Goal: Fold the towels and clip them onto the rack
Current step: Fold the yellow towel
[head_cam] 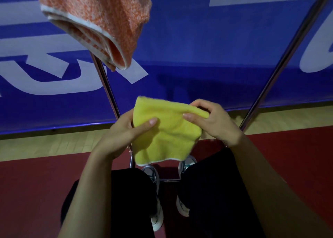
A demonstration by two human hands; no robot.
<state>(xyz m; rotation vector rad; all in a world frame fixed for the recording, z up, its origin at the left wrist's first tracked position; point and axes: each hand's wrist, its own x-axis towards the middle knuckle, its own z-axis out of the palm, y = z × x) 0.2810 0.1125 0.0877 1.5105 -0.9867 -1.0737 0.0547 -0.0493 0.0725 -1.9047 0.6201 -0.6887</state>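
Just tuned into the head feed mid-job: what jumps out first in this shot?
A bright yellow towel sits mid-frame, folded small, with the left hand gripping its left edge and the right hand pinching its upper right corner. Top left, a folded orange towel hangs above, its top out of frame. Behind both, two metal rack poles slant up across a blue banner.

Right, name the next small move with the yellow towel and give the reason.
Probably lift the yellow towel toward the rack, beside the orange towel hanging above. It already looks folded small, with the left hand and the right hand pinching its sides at lap level, clear of the rack's poles. No clip shows in this view, so where it fastens cannot be told.
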